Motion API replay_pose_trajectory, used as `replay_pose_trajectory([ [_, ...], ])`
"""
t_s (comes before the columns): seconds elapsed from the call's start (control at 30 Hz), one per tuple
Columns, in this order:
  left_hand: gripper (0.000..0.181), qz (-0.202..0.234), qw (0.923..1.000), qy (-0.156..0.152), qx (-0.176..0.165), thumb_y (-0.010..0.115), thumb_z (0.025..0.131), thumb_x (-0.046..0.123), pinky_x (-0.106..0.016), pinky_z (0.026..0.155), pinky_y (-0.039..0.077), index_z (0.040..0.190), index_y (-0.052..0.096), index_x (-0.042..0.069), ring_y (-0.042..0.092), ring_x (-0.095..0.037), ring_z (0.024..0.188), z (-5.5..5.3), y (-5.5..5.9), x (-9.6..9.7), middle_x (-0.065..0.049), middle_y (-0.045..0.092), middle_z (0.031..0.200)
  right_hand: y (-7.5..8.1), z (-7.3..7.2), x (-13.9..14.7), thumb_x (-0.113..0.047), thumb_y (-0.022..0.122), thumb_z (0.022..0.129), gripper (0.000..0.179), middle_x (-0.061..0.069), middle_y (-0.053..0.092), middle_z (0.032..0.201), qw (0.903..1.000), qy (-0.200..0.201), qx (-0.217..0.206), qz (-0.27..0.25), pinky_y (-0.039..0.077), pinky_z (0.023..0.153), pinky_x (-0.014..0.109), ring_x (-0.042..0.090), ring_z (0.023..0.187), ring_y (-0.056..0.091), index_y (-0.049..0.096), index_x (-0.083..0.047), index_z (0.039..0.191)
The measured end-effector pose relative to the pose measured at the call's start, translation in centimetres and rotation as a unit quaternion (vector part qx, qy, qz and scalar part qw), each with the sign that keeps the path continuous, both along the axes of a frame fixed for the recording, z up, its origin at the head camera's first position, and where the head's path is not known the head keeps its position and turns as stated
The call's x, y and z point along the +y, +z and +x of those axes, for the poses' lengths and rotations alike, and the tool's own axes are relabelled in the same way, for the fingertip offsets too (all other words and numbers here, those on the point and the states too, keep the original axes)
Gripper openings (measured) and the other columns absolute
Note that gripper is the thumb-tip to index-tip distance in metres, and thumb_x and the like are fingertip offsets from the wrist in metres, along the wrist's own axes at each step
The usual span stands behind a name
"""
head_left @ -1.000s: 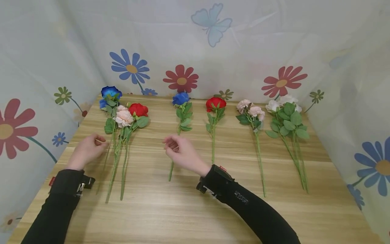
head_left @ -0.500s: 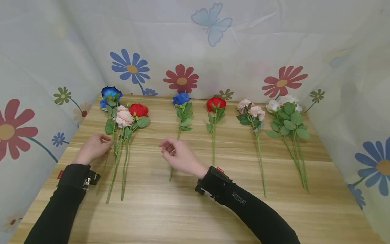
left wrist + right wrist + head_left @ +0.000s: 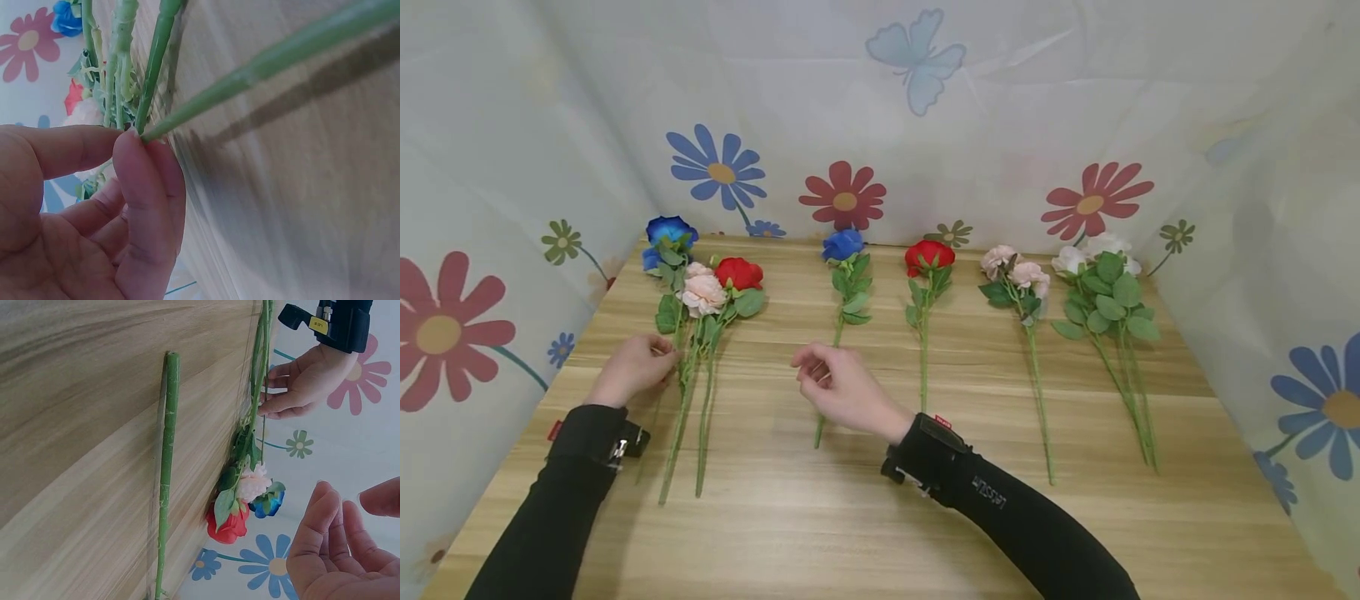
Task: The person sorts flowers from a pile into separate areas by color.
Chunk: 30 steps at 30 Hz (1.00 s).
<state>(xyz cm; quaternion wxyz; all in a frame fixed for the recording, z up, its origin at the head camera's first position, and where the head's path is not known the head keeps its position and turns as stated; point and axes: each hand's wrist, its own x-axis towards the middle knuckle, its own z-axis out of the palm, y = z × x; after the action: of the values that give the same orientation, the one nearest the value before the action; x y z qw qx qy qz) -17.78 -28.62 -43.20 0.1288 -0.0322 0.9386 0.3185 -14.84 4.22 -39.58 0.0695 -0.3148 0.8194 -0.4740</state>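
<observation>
At the left of the table my left hand [image 3: 636, 367] pinches a thin green rose stem [image 3: 231, 84] between thumb and fingertips. Which bloom this stem belongs to is hard to tell. Close by lie a blue rose [image 3: 672, 231], a pale pink flower [image 3: 703, 293] and a red rose [image 3: 739, 272], their stems pointing towards me. My right hand [image 3: 850, 392] hovers over the stem of a single blue rose [image 3: 842, 244]. Its fingers are loosely bent, with thumb and fingers apart and nothing between them in the right wrist view.
Further right lie a red rose [image 3: 929, 257], a pink flower stem [image 3: 1039, 408] with two blooms, and white flowers [image 3: 1105, 254] with leafy stems. A flower-printed curtain [image 3: 1000, 100] surrounds the wooden table [image 3: 880, 525] at the back and sides.
My left hand has moved right and slightly away from me, reaching the stems and pinching one. The right hand has drifted a little left and towards me. The flowers look unmoved.
</observation>
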Motion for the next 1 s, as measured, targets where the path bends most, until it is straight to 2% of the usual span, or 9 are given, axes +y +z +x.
replay_pose_trajectory([
  [0.17,0.04,0.011,0.9999,-0.001,0.005,0.045,0.099,0.021,-0.038,0.065,0.05,0.118,0.05,-0.013,0.063,-0.023,0.069,0.2,-0.1,-0.1,-0.023,0.061,0.094,-0.2,0.1,0.0,-0.001,0.054,0.088,0.02,0.011,0.064,0.091,1.0,0.003,-0.005,-0.003,0.052,0.07,0.022,0.014,0.081,0.06,0.061,-0.001,0.106],
  [0.4,0.033,0.016,0.9997,-0.007,0.016,0.045,0.099,0.019,-0.033,0.06,0.047,0.109,0.054,-0.01,0.061,-0.021,0.066,0.7,0.1,-0.5,-0.014,0.063,0.082,3.6,2.0,0.2,0.008,0.052,0.088,0.019,0.018,0.063,0.093,0.9997,-0.001,-0.022,-0.007,0.052,0.073,0.029,0.027,0.085,0.061,0.059,0.007,0.106],
  [0.8,0.034,0.035,0.9992,-0.004,0.017,0.045,0.1,0.018,-0.032,0.059,0.046,0.11,0.056,-0.012,0.061,-0.021,0.065,1.6,0.7,-0.9,-0.015,0.063,0.081,3.6,2.0,1.0,0.008,0.053,0.088,0.02,0.017,0.063,0.093,0.9996,-0.011,-0.022,-0.011,0.053,0.075,0.035,0.028,0.086,0.06,0.059,0.007,0.106],
  [1.0,0.035,0.035,0.9989,0.006,0.03,0.045,0.1,0.018,-0.034,0.062,0.052,0.114,0.054,-0.013,0.062,-0.018,0.068,2.0,1.1,-0.6,-0.02,0.062,0.09,3.6,1.8,1.5,0.008,0.052,0.088,0.02,0.021,0.063,0.094,0.9993,-0.007,-0.03,-0.021,0.053,0.076,0.041,0.03,0.087,0.06,0.059,0.008,0.107],
])
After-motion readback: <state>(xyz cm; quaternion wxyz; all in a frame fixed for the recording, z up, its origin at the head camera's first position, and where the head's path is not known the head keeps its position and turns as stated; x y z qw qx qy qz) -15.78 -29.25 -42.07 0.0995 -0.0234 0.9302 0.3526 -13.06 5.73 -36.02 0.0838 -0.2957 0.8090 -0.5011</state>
